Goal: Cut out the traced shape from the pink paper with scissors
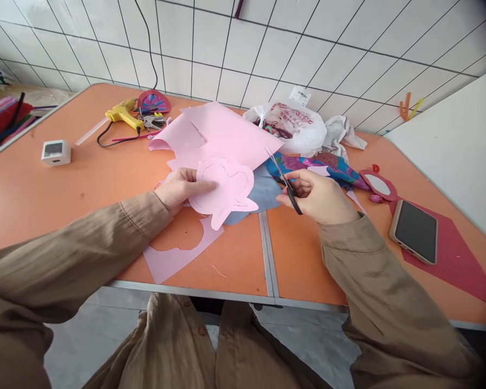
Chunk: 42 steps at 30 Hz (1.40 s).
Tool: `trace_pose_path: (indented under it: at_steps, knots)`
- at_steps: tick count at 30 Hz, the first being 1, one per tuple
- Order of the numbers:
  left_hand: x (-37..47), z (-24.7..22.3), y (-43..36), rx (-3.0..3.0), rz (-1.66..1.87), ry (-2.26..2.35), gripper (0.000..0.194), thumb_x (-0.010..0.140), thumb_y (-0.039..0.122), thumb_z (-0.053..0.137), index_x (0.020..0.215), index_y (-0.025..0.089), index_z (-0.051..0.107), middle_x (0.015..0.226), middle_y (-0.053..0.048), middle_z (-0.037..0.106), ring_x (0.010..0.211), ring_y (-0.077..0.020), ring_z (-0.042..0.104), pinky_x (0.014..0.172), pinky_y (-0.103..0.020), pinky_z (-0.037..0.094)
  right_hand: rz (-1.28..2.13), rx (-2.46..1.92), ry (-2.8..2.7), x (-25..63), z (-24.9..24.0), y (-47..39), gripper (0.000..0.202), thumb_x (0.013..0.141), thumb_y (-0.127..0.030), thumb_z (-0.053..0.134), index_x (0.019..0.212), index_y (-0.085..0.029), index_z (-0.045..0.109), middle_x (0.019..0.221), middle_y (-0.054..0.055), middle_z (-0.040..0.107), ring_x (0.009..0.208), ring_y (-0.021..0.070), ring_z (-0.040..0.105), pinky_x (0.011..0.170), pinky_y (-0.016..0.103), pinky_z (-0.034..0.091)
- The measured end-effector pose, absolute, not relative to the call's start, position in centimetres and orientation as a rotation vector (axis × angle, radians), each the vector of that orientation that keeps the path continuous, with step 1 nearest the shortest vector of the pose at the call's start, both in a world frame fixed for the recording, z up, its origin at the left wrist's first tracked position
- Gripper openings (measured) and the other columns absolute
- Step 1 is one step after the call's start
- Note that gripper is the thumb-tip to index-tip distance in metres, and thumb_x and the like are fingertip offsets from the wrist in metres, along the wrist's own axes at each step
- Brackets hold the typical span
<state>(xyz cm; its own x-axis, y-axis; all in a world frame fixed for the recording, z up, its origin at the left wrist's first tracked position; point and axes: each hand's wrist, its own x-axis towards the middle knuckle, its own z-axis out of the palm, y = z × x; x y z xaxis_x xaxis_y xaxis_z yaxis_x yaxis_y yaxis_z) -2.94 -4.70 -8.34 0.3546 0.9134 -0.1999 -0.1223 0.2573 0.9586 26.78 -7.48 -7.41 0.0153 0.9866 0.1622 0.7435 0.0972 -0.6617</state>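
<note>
My left hand [182, 189] pinches a pink cutout [227, 189] by its left side, thumb on top. The cutout has a rounded, lobed outline with two pointed tails at the bottom, and a dark drawn line runs inside its edge. In my right hand [316, 194] is a pair of scissors [285, 181] with black handles, blades pointing up and left, apart from the cutout. A large pink sheet [227, 132] with a slit in it lies behind the cutout. Below my left hand rests a pink offcut [178, 259] with a curved edge.
A yellow glue gun [125, 114], keys [152, 121] and a white cube-shaped device [56, 153] stand at the left. Behind is a white plastic bag [295, 127]. On the right, a phone [415, 232] lies on red sheet material [457, 259]. Blue fabric [263, 189] lies under the cutout.
</note>
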Motion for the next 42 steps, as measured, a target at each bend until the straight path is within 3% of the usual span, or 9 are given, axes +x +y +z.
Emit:
trace_pose_path:
  at_steps: [4,8,11,18,23,26,33,38,42]
  knots:
    - [-3.2,-7.6,-4.4,1.125,1.034,1.013,0.028,0.055,0.034,0.088,0.061,0.012,0.071,0.054,-0.004,0.065,0.044,-0.0145,0.056,0.040,-0.025,0.039,0.440,-1.649,-1.754,26.7,-8.1,-7.0,0.046,0.070,-0.051,0.077,0.102,-0.020,0.068,0.078,0.006,0.071,0.072,0.0274,0.071,0.074,0.045,0.059]
    - [-4.2,-6.2,-3.1,0.881,1.401,1.017,0.025,0.055,0.026,0.085,0.070,0.013,0.069,0.066,-0.002,0.069,0.057,-0.0145,0.062,0.052,-0.026,0.050,0.218,-1.719,-1.794,26.8,-8.3,-6.8,0.043,0.071,-0.041,0.078,0.104,-0.014,0.075,0.091,0.013,0.075,0.087,0.0316,0.073,0.087,0.046,0.058]
    - [-5.3,-5.7,-1.9,0.675,1.479,1.062,0.019,0.060,0.021,0.079,0.072,0.016,0.065,0.063,0.000,0.065,0.055,-0.0126,0.059,0.048,-0.023,0.047,0.076,-1.874,-1.875,26.9,-7.8,-6.9,0.042,0.074,-0.035,0.077,0.111,-0.015,0.075,0.102,0.014,0.077,0.093,0.0314,0.074,0.085,0.041,0.057]
    - [-7.4,-6.7,-0.2,0.589,1.454,1.128,0.024,0.062,0.021,0.078,0.081,0.019,0.062,0.076,-0.001,0.068,0.067,-0.0123,0.063,0.050,-0.019,0.048,0.092,-2.096,-1.971,26.2,-5.9,-8.1,0.022,0.079,-0.042,0.072,0.086,-0.022,0.075,0.083,0.010,0.079,0.086,0.0337,0.074,0.063,0.035,0.047]
    - [-8.0,-7.0,0.0,0.655,1.423,1.108,0.030,0.060,0.027,0.082,0.081,0.018,0.063,0.074,0.001,0.069,0.069,-0.0126,0.063,0.056,-0.020,0.051,0.088,-2.301,-2.076,25.5,-5.2,-9.0,0.035,0.078,-0.048,0.070,0.101,-0.022,0.064,0.083,0.010,0.078,0.077,0.0345,0.073,0.057,0.033,0.038]
    - [-8.1,-7.2,0.2,0.710,1.402,1.107,0.034,0.053,0.029,0.087,0.077,0.017,0.066,0.071,0.001,0.070,0.069,-0.0143,0.065,0.062,-0.023,0.054,0.210,-2.383,-2.216,25.0,-5.1,-9.3,0.032,0.081,-0.044,0.068,0.101,-0.020,0.060,0.079,0.011,0.076,0.079,0.0358,0.073,0.056,0.032,0.034]
    - [-7.6,-7.8,0.1,0.929,1.375,1.153,0.044,0.044,0.044,0.093,0.068,0.014,0.072,0.062,-0.006,0.072,0.054,-0.0162,0.062,0.051,-0.027,0.050,0.474,-2.277,-2.174,25.8,-4.8,-9.5,0.020,0.076,-0.034,0.071,0.084,-0.025,0.054,0.084,0.008,0.074,0.081,0.0327,0.071,0.060,0.034,0.040]
    - [-7.5,-6.7,-0.6,1.169,1.204,1.163,0.039,0.051,0.048,0.091,0.065,0.015,0.074,0.061,-0.007,0.072,0.051,-0.0175,0.063,0.050,-0.028,0.051,0.477,-2.110,-2.221,27.1,-4.8,-9.6,0.004,0.077,-0.026,0.063,0.080,-0.027,0.062,0.090,0.008,0.074,0.084,0.0302,0.071,0.063,0.036,0.045]
    - [-6.8,-5.5,-1.1,1.398,0.982,1.126,0.034,0.056,0.044,0.089,0.060,0.015,0.071,0.057,-0.005,0.068,0.050,-0.0164,0.060,0.047,-0.026,0.048,0.419,-2.007,-2.173,26.6,-4.1,-9.3,0.017,0.082,-0.025,0.056,0.090,-0.022,0.071,0.094,0.007,0.075,0.082,0.0250,0.070,0.064,0.033,0.046]
